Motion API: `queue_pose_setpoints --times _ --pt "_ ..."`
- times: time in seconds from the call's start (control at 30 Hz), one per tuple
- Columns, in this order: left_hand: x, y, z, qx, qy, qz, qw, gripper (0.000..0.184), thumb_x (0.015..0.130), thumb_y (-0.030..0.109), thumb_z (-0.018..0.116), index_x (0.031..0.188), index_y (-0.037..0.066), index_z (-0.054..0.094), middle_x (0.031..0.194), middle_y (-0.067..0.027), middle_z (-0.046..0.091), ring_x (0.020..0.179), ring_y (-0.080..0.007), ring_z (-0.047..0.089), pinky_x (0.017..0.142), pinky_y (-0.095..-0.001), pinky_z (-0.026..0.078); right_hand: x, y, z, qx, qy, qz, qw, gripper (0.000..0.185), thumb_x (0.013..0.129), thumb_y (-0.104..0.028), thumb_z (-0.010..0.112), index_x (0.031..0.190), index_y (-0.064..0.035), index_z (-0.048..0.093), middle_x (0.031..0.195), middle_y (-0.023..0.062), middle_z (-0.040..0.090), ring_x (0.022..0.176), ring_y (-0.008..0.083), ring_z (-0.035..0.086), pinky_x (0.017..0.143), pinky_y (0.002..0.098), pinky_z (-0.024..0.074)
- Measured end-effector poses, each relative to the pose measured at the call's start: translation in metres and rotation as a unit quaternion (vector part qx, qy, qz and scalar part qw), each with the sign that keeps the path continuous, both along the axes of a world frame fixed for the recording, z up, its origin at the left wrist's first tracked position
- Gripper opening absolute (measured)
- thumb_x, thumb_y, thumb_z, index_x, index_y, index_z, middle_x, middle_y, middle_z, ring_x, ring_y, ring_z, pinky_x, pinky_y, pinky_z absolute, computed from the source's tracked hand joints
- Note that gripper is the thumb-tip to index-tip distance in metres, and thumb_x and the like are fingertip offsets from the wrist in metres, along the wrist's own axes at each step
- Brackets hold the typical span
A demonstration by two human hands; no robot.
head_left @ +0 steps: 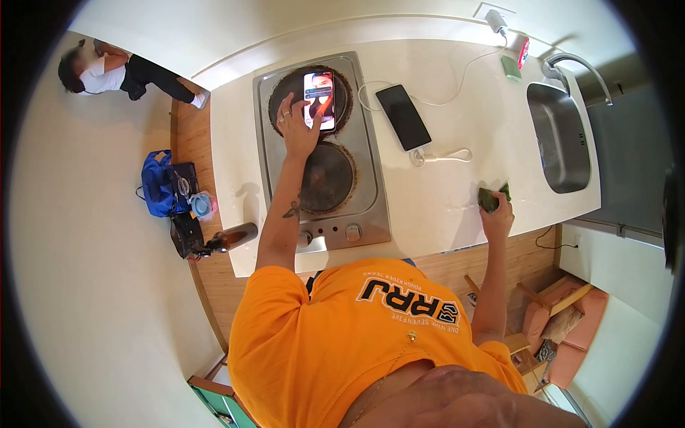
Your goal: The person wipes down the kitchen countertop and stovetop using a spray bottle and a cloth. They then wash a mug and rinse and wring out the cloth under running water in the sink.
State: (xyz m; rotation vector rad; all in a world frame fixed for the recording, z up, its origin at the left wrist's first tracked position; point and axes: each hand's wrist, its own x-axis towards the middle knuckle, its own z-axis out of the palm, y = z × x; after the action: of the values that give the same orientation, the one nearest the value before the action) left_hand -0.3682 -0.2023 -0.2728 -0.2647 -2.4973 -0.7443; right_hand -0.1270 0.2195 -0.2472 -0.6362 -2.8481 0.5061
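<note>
While the bare left hand [296, 127] touches a slim, brightly lit phone [321, 84], the bare right hand [497, 214] grasps a dark green, crumpled, cloth-like piece [488, 200]

At the far left of the pale worktop [457, 100], a dark brown glass bottle [232, 237] stands close to the edge, just beside the person's left forearm. Next comes a flat, brushed-steel cooktop [365, 214] with two round, dark hotplates [328, 177]. The lit phone is over the far one, though whether it rests there or is lifted slightly cannot be told. The left hand's fingers lie spread at its side and screen; whether they grip or merely tap it is unclear. A light fingertip touch with the wrist raised would suit the screen best, and a cool plate would need to be certain first.

Right of the cooktop, a black phone [403, 118] with a dark screen lies beside a white looped cord [449, 155]. Farther right, the right hand pinches the green piece on the worktop near the front edge. A flat, even hold with fingertips tucked behind it would handle it well.

For moving, the right hand has room on the stretch between that cord and the rectangular steel sink [560, 139]. The left has less, with the bottle, the cooktop rim and the worktop's left edge all near its forearm.
</note>
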Motion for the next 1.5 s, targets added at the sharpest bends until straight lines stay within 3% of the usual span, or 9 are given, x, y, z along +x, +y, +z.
queue_pose_setpoints --times 0.2,0.4,0.93,1.13,1.2,1.3,1.37,1.43,1.5 --pt "-0.009 0.008 0.001 0.015 -0.015 0.046 0.999 0.076 0.068 0.037 0.070 0.126 0.002 0.038 0.124 -0.0217 0.044 0.113 -0.0380 0.040 0.093 -0.0494 0.033 0.000 0.002 -0.002 0.004 0.003 0.005 1.000 0.046 0.062 -0.011 0.073 0.103 -0.0110 0.053 0.095 0.0115 0.060 0.090 0.0332 0.056 0.076 0.0432 0.0450" --pt "-0.020 0.030 0.010 -0.038 -0.084 0.090 0.992 0.091 0.062 0.043 0.073 0.131 0.000 0.032 0.122 -0.0227 0.046 0.111 -0.0397 0.041 0.090 -0.0511 0.035 -0.001 0.002 -0.001 0.001 0.000 0.002 1.000 0.046 0.061 -0.011 0.073 0.102 -0.0108 0.053 0.095 0.0121 0.060 0.089 0.0336 0.056 0.076 0.0433 0.0447" --pt "-0.047 0.059 0.011 -0.088 -0.142 0.193 0.967 0.092 0.059 0.039 0.067 0.133 -0.001 0.031 0.122 -0.0207 0.045 0.110 -0.0368 0.042 0.089 -0.0469 0.036 0.001 0.003 -0.004 -0.001 0.008 -0.003 1.000 0.047 0.061 -0.012 0.074 0.103 -0.0120 0.053 0.095 0.0123 0.060 0.089 0.0338 0.056 0.076 0.0435 0.0442" --pt "-0.043 0.061 0.018 -0.086 -0.195 0.199 0.956 0.099 0.059 0.043 0.069 0.136 -0.001 0.024 0.128 -0.0215 0.040 0.115 -0.0373 0.038 0.093 -0.0474 0.032 0.010 0.002 -0.007 -0.036 0.018 0.014 0.999 0.049 0.062 -0.009 0.072 0.107 -0.0100 0.053 0.100 0.0130 0.059 0.095 0.0339 0.055 0.082 0.0427 0.0434" --pt "-0.034 0.057 0.020 -0.021 -0.186 0.168 0.968 0.102 0.062 0.048 0.070 0.137 -0.001 0.021 0.134 -0.0222 0.033 0.122 -0.0388 0.032 0.098 -0.0495 0.028 0.020 -0.006 -0.008 -0.066 0.084 0.112 0.988 0.047 0.060 -0.007 0.068 0.105 -0.0086 0.054 0.112 0.0139 0.056 0.104 0.0341 0.051 0.088 0.0443 0.0394" --pt "-0.004 0.046 0.017 0.044 -0.127 0.139 0.981 0.103 0.064 0.050 0.071 0.137 -0.002 0.020 0.137 -0.0228 0.029 0.126 -0.0393 0.027 0.102 -0.0512 0.023 0.045 -0.026 -0.011 -0.062 0.039 0.215 0.974 0.051 0.060 -0.004 0.066 0.109 -0.0082 0.054 0.120 0.0139 0.052 0.110 0.0343 0.048 0.093 0.0432 0.0375" --pt "0.036 0.035 0.028 0.067 -0.103 0.112 0.986 0.094 0.069 0.042 0.069 0.137 -0.002 0.020 0.138 -0.0239 0.028 0.128 -0.0390 0.025 0.104 -0.0499 0.021 0.058 -0.059 -0.003 -0.050 -0.003 0.260 0.964 0.054 0.060 -0.002 0.066 0.113 -0.0081 0.054 0.120 0.0130 0.052 0.111 0.0331 0.047 0.093 0.0422 0.0383" --pt "0.082 0.022 0.035 0.102 -0.037 0.007 0.994 0.083 0.077 0.035 0.066 0.137 -0.002 0.021 0.136 -0.0234 0.031 0.126 -0.0378 0.028 0.103 -0.0470 0.023 0.058 -0.096 0.009 -0.088 -0.014 0.294 0.952 0.054 0.062 -0.002 0.066 0.114 -0.0076 0.053 0.116 0.0133 0.054 0.107 0.0332 0.048 0.090 0.0409 0.0407" --pt "0.135 0.015 0.062 0.126 -0.061 -0.034 0.990 0.078 0.078 0.029 0.064 0.136 -0.002 0.023 0.136 -0.0224 0.032 0.126 -0.0363 0.029 0.103 -0.0456 0.024 0.048 -0.130 0.012 -0.064 0.007 0.290 0.955 0.050 0.063 -0.002 0.065 0.112 -0.0063 0.054 0.109 0.0134 0.055 0.102 0.0328 0.050 0.087 0.0389 0.0428"
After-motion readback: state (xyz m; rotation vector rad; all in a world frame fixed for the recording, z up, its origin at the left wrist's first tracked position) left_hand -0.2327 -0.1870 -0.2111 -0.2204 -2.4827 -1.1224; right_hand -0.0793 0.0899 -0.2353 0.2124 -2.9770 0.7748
